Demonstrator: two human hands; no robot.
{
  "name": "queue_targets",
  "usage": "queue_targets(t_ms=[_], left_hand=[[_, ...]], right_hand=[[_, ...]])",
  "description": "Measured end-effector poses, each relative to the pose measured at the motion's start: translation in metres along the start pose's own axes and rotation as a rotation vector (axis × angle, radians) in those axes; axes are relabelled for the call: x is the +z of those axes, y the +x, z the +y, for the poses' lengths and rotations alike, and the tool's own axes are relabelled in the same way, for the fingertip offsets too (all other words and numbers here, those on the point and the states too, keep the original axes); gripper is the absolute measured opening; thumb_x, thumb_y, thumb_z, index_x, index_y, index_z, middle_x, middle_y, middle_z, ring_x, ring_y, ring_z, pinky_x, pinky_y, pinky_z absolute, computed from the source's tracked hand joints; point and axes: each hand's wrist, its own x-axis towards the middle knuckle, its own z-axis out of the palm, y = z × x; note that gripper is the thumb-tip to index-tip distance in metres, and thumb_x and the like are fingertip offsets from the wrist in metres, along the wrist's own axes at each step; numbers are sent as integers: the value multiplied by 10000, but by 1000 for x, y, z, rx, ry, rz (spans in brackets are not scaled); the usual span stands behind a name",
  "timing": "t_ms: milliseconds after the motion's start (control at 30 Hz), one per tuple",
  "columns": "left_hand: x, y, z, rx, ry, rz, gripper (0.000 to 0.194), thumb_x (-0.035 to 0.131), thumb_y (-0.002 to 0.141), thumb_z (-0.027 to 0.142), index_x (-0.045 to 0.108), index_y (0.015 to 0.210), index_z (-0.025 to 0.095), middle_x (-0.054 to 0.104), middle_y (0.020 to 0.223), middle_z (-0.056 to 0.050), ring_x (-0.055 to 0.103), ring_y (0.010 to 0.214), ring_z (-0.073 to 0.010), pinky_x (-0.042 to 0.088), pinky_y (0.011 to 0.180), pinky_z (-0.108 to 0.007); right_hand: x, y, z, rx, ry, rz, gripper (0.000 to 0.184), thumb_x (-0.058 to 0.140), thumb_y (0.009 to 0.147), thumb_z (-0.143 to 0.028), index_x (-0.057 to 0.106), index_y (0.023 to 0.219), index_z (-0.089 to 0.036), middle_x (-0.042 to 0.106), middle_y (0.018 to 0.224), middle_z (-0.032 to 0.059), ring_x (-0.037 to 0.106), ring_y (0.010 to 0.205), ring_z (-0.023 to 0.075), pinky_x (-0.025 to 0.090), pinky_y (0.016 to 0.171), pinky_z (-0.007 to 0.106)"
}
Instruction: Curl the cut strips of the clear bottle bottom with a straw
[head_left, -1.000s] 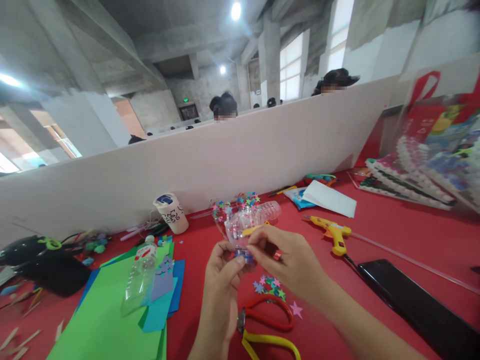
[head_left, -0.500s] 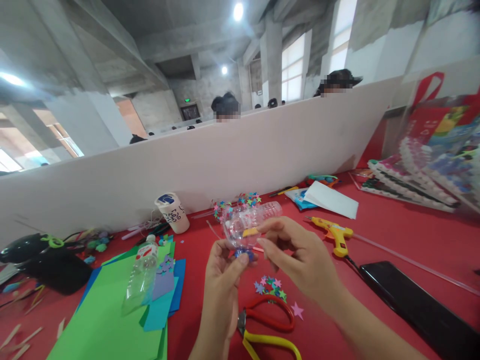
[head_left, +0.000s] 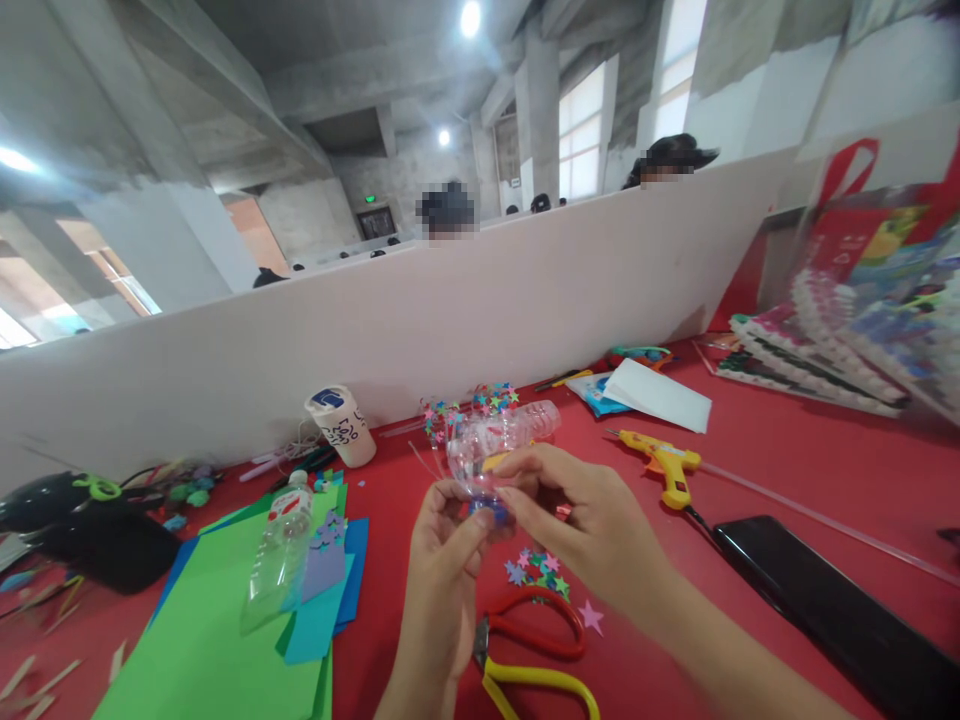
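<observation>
Head view, red table (head_left: 390,560), white partition (head_left: 420,320), concrete hall.

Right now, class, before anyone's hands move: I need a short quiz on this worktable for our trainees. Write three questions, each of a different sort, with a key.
1. Multiple choice. What lies on the green sheets?
A. A glue gun
B. A clear bottle
C. A paper cup

2. True or false? The black phone lies to the right of the tool with one red and one yellow handle.

3. Fill in the blank. The left hand grips a clear plastic piece at its end coloured ____.

Key: 1. B; 2. True; 3. blue
</observation>
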Motion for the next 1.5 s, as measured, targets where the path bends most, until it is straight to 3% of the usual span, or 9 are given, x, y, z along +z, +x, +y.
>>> queue_targets(t_ms=[433,667,967,1200,1500], left_hand=[[1,0,1,33,30,34,281,796,633,215,587,816,174,678,815,3,631,668,-110,525,703,-258],[5,-3,3,3,16,56,267,791,628,193,585,796,171,665,786,3,630,668,-114,516,666,-241],[4,-2,4,-25,48,43,262,789,634,253,569,746,168,626,710,18,600,590,-112,501,615,-250],[2,-1,3,-23,61,70,276,795,649,258,564,765,161,625,690,19,595,553,-103,506,606,-254],[1,-2,3,54,71,53,232,751,678,179,565,818,179,679,783,14,624,640,-98,514,671,-235]], right_hand=[[8,2,4,81,107,-17,185,474,814,-215,539,982,-178,463,538,-99,469,397,88,408,411,191],[11,0,8,-75,-81,23,62,504,837,-181,535,789,-205,551,596,-41,517,505,111,382,458,193],[6,-1,15,-297,-268,2,153,470,897,-151,611,852,-190,677,716,28,605,611,150,435,591,236],[4,4,16,-255,-250,-44,156,477,887,-155,613,815,-182,679,721,34,604,613,149,438,593,237],[5,2,8,-113,-92,-7,80,503,871,-182,575,837,-187,567,589,-50,521,471,92,412,454,182]])
